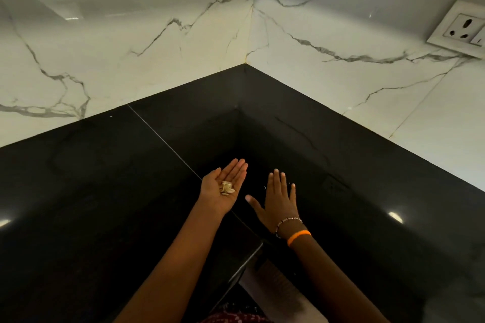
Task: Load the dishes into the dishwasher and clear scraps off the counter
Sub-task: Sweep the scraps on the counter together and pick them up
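My left hand (223, 189) is turned palm up over the black counter (105, 191), fingers straight, with a small heap of pale food scraps (227, 188) lying in the palm. Just to its right, my right hand (279, 199) lies palm down, fingers spread flat over the counter surface, holding nothing. A beaded bracelet and an orange band circle the right wrist. A tiny pale speck (264, 188) lies on the counter by the right hand's fingers. No dishes or dishwasher are in view.
The counter runs into an inner corner under a black upstand (244, 86) and white marble wall tiles (131, 34). A white wall socket (462, 29) sits at the upper right. The counter's front edge (246, 262) cuts in between my forearms.
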A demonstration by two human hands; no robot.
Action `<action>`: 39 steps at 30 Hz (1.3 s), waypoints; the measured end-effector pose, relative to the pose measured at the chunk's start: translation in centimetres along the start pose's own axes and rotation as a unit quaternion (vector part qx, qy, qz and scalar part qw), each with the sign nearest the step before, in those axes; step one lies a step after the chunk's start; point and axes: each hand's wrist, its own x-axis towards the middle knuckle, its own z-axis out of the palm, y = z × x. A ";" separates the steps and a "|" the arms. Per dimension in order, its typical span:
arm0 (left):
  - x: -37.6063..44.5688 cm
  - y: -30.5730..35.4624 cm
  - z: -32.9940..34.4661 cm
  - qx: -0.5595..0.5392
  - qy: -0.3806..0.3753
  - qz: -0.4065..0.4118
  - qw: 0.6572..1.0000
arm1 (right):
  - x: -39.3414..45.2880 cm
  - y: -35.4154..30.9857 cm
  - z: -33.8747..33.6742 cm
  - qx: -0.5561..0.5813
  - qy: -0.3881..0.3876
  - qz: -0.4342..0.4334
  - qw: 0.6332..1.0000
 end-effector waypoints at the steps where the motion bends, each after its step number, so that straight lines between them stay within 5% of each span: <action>1: 0.0 0.0 0.0 0.001 0.000 0.000 1.000 | 0.5 0.2 -0.2 0.001 -0.015 -0.017 1.000; 8: -0.2 0.8 -0.2 -0.009 0.009 0.007 1.000 | 3.4 3.2 -1.7 -0.010 -0.007 0.001 1.000; 15: 0.2 -0.4 0.2 0.013 0.006 -0.006 1.000 | 1.0 4.5 -2.4 0.001 -0.054 -0.223 0.973; 18: 0.2 -0.6 0.1 0.019 0.007 -0.012 1.000 | -0.2 5.9 -1.3 0.015 0.060 -0.091 0.994; 21: 0.3 -0.3 -0.1 0.016 0.011 -0.007 1.000 | -0.3 5.2 -0.7 -0.011 0.049 0.074 0.996; 31: 0.1 -0.2 0.1 0.016 0.013 0.004 1.000 | 0.8 -0.9 0.5 -0.019 0.014 -0.043 0.999; 39: -0.4 0.4 -0.5 0.012 0.013 0.003 1.000 | 2.3 2.4 -1.3 0.196 0.079 -0.063 0.975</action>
